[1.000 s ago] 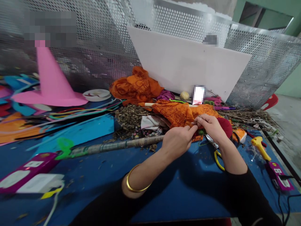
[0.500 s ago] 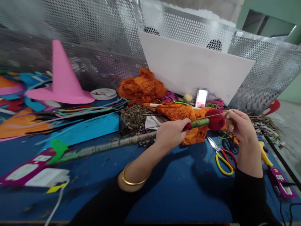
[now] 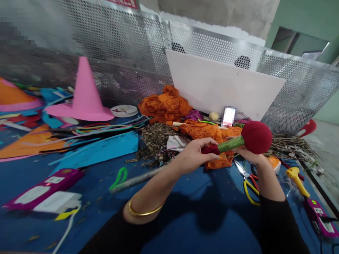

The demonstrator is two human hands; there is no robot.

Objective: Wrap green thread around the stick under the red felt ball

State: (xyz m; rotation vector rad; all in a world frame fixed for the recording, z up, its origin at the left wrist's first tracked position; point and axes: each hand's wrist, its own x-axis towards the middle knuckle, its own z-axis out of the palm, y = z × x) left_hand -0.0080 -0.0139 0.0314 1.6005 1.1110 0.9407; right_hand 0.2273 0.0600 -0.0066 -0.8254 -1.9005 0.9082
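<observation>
My left hand [image 3: 194,155] grips a long stick [image 3: 140,180] just below its head, thumb and fingers around dark red cloth. The stick's end bears a round ball covered in red cloth [image 3: 256,137], with green string [image 3: 231,144] wound below it. The stick slants down to the left, ending near a green loop [image 3: 120,178]. My right hand [image 3: 247,155] is behind and under the ball at the green string, its fingers mostly hidden. Scissors with red and yellow handles [image 3: 247,180] lie on the table below my right hand.
Orange patterned cloth [image 3: 169,106] and dry plant bits [image 3: 156,137] lie behind my hands. A pink cone hat [image 3: 86,91] stands left. A purple power strip [image 3: 45,188] lies at left, a yellow glue gun [image 3: 298,180] at right. A white board [image 3: 225,81] leans at the back.
My right hand has moved from right of the ball, where it held a taut strand, to behind the stick. The ball has risen toward me and the stick's lower end has shifted right.
</observation>
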